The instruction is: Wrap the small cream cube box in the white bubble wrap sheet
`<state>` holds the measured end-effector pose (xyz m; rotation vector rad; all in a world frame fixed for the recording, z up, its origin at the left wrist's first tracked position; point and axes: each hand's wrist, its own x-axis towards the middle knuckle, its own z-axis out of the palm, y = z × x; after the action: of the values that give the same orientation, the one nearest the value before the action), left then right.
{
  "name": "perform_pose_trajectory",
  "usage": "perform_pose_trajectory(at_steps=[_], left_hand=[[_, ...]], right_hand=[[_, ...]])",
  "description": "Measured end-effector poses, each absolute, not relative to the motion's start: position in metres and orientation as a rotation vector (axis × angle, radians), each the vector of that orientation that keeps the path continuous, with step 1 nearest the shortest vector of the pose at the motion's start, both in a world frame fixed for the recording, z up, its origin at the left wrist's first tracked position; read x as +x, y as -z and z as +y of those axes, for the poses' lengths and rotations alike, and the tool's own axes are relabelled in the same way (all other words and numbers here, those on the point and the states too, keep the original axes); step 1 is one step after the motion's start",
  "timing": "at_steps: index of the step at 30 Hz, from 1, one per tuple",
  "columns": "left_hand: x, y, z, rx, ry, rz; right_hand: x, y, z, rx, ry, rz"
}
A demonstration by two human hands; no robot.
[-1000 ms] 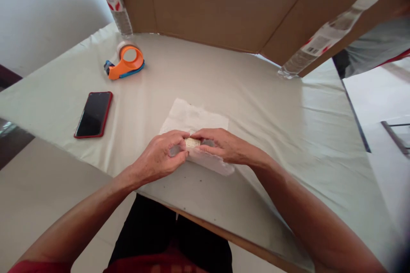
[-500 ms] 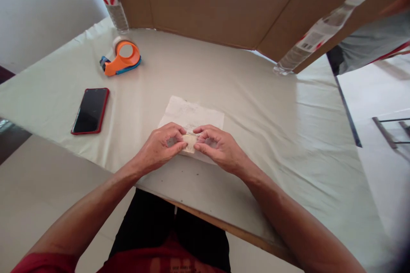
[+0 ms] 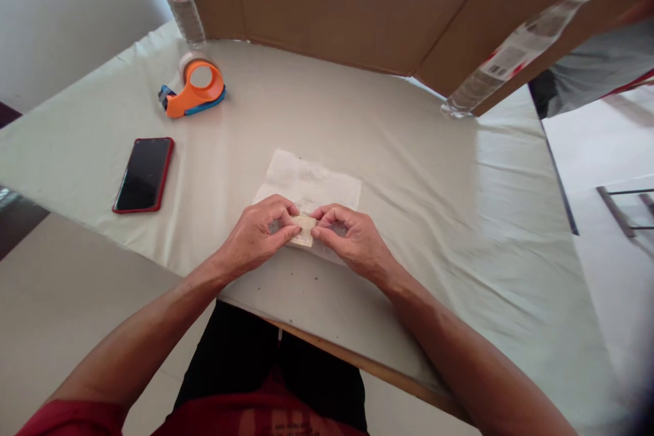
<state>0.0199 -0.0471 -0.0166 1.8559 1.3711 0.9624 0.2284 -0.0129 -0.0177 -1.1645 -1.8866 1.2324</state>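
Near the table's front edge, a small cream-coloured square piece (image 3: pixel 305 231), thin like paper, is held between my two hands. Its exact kind is too small to make out. My left hand (image 3: pixel 261 226) pinches its left side between thumb and fingers. On the right side, my right hand (image 3: pixel 350 235) pinches it in the same way. Under and behind it lies a white sheet (image 3: pixel 321 180), creased, with faint dark specks. My hands cover the sheet's near part.
To the left lie a phone in a red case (image 3: pixel 144 174) and an orange tape dispenser (image 3: pixel 197 90). Water bottles stand at the back left (image 3: pixel 178 0) and right (image 3: pixel 521 48), before a cardboard panel (image 3: pixel 332 7). A person's grey clothing (image 3: pixel 587 68) shows behind the right bottle. Dark specks dot the cloth.
Both hands keep their pinch on the cream-coloured piece, with only slight finger shifts. The whole view has shifted a little.
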Motion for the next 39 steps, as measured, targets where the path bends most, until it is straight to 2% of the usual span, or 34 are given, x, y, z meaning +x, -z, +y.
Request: perform_pose_trajectory(at_steps=[6,13,15,19,21,27,31,39], left_hand=[[0.022,0.018,-0.047,1.841,-0.978,1.377],[0.020,0.011,-0.037,1.790,-0.812,1.395],[0.019,0.008,-0.032,1.771,-0.717,1.410],[0.020,0.008,-0.025,1.764,-0.660,1.403],[0.020,0.009,-0.023,1.769,-0.673,1.397],[-0.002,-0.002,-0.029,1.758,-0.643,1.349],[-0.020,-0.005,-0.039,1.719,-0.629,1.526],[-0.019,0.016,-0.036,1.738,-0.582,1.797]], right_hand=[[0.229,0.017,-0.014,-1.180,-1.240,-1.886],[0.233,0.025,-0.006,-1.212,-1.335,-1.900],[0.236,0.020,-0.006,-1.223,-1.141,-2.002],[0.235,0.005,-0.019,-1.034,-0.408,-2.224],[0.229,0.002,-0.029,-0.868,-0.251,-2.369],[0.214,0.013,-0.041,-0.813,-0.153,-2.616],[0.213,0.014,-0.040,-0.821,-0.160,-2.674],[0.198,0.009,-0.035,-0.930,0.070,-2.778]])
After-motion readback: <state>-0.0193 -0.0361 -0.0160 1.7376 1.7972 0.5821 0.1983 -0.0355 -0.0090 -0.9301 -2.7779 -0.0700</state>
